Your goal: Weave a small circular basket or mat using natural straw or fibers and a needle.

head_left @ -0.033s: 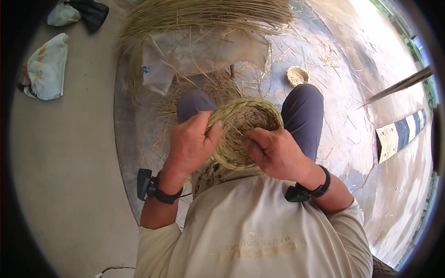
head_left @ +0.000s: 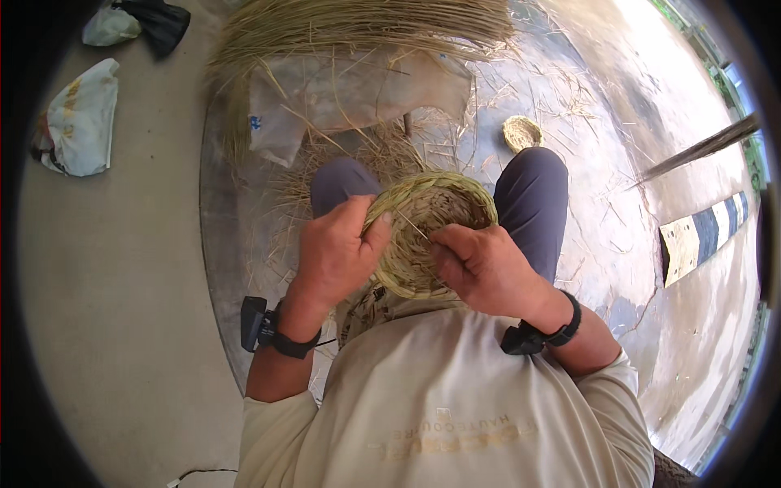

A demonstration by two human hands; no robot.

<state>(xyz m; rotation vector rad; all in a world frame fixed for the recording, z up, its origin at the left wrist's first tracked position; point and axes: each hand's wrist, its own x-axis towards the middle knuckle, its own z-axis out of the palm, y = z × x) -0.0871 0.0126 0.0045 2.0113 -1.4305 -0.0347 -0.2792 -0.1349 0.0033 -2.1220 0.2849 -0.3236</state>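
Observation:
A round woven straw basket [head_left: 439, 203] rests in my lap between my knees, its hollow facing up toward me. Its rim is greener than the brown weave inside. My left hand [head_left: 338, 252] is closed on the left side of the rim, thumb on the inner face and the other fingers hidden behind the wall. Over the near right part of the basket, my right hand [head_left: 480, 264] pinches the end of a thin pale strand [head_left: 413, 226]. That strand runs up and left across the hollow toward my left thumb.
Ahead lies a thick bundle of dry straw [head_left: 366, 28] above a clear plastic sheet [head_left: 366, 89]. A small woven basket [head_left: 521, 133] sits beyond my right knee. White bags [head_left: 85, 118] lie at the left; a pole [head_left: 704, 146] and striped board [head_left: 704, 236] are at the right.

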